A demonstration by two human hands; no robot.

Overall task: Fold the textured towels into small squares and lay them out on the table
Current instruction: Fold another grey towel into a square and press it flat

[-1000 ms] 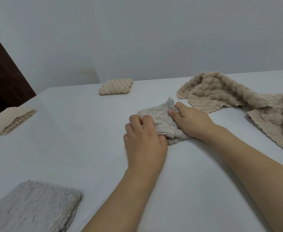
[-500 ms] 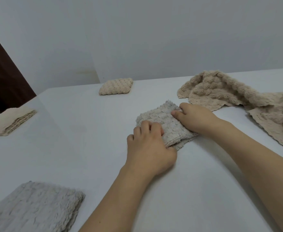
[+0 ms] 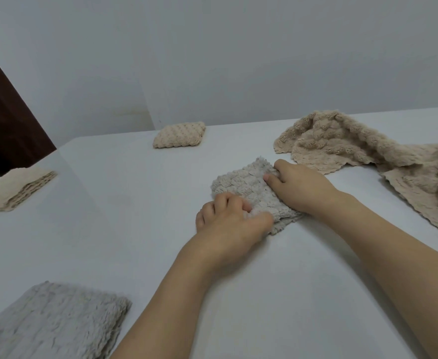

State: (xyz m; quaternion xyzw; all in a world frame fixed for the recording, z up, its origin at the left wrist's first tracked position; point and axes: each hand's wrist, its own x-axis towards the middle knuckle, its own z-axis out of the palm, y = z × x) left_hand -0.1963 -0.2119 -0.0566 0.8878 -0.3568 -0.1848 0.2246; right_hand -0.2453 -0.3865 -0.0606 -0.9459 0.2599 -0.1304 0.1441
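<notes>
Both hands on a small folded grey bobbly towel (image 3: 249, 189)

Left hand (image 3: 232, 225) grips its near edge, fingers curled; right hand (image 3: 299, 185) pinches the far corner; loose beige bobbly towel (image 3: 363, 149) at two o'clock on the white table (image 3: 135, 203).

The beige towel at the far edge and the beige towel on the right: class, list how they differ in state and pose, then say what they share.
1. The far beige towel is folded into a small, compact square; the right beige towel is unfolded and rumpled.
2. The far one lies flat and tidy; the right one sprawls in ridges across the table.
3. The far one takes up little room; the right one spreads wide.
Both are beige with a bumpy texture, and no hand touches either.
</notes>
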